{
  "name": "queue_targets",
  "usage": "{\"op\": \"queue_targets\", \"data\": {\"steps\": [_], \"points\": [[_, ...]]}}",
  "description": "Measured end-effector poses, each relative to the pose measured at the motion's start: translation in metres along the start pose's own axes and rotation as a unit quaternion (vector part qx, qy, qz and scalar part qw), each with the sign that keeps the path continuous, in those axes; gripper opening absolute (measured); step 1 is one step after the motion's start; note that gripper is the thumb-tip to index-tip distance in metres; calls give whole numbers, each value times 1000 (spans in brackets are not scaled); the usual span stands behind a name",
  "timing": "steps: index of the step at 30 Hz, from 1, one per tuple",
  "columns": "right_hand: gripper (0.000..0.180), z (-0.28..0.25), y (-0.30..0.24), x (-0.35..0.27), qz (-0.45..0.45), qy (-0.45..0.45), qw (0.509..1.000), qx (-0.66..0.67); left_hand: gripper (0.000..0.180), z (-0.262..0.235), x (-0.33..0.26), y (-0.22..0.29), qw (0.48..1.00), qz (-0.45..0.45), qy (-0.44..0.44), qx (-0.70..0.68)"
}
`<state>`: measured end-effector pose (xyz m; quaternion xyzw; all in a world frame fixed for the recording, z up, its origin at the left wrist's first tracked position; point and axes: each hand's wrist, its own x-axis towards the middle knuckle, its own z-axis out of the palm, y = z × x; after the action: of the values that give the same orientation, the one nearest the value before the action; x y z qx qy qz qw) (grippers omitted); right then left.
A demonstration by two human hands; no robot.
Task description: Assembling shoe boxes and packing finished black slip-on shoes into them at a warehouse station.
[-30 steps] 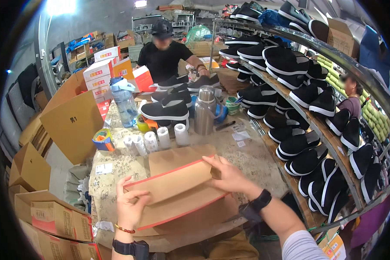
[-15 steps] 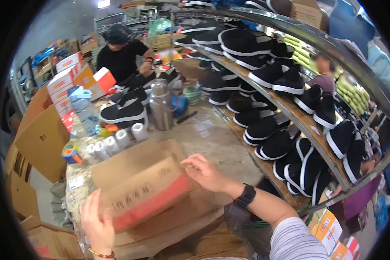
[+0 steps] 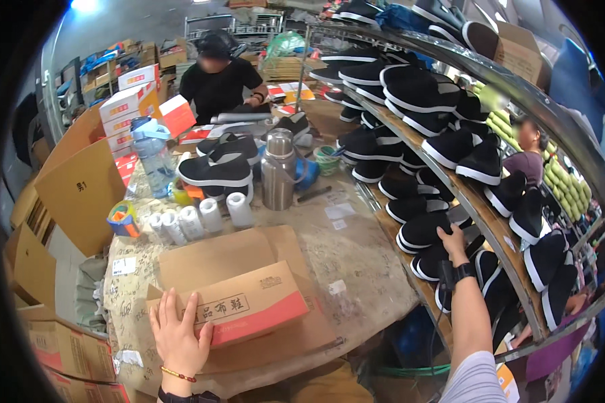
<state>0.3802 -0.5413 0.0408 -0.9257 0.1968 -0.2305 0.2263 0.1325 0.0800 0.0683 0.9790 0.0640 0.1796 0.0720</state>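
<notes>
Left grip (image 3: 181, 326) rests on the near-left end of the box (image 3: 262, 305) with its fingers spread, not clenched; right grip (image 3: 452, 243) touches a black shoe (image 3: 418, 232) on the rack (image 3: 474, 201), though whether it has closed around the shoe cannot be told. The surface (image 3: 376, 269) is tan, worn and scribbled over with dark marks, and curves away to a cluttered room of grey walls, heaped cartons and metal shelving. To the left, a large carton (image 3: 81, 191) leans open beside a stack of white boxes (image 3: 131, 104); to the right, the rack carries more black shoes with white soles than can be counted. Two other people are in view, one in black (image 3: 218, 87) across the surface, one (image 3: 528, 158) beyond the rack. Five white rolls (image 3: 239, 211) stand in a row, near one steel thermos (image 3: 277, 178) and one blue bottle (image 3: 156, 161). The box lies towards the near edge of the surface, long and brown, with a red band along its lower side and framed black characters, partly hidden by the fingers; brown cardboard (image 3: 222, 254) spreads flat behind it.
</notes>
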Motion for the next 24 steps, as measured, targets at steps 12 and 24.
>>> {"op": "queue_targets", "data": {"steps": [12,24], "points": [[42,-35,-125,-166,122,-270,565,770,29,-20,-3,20,980,6,181,-76],[34,1,-214,-298,122,-374,495,775,59,1,-23,124,689,-14,-86,-720]]}}
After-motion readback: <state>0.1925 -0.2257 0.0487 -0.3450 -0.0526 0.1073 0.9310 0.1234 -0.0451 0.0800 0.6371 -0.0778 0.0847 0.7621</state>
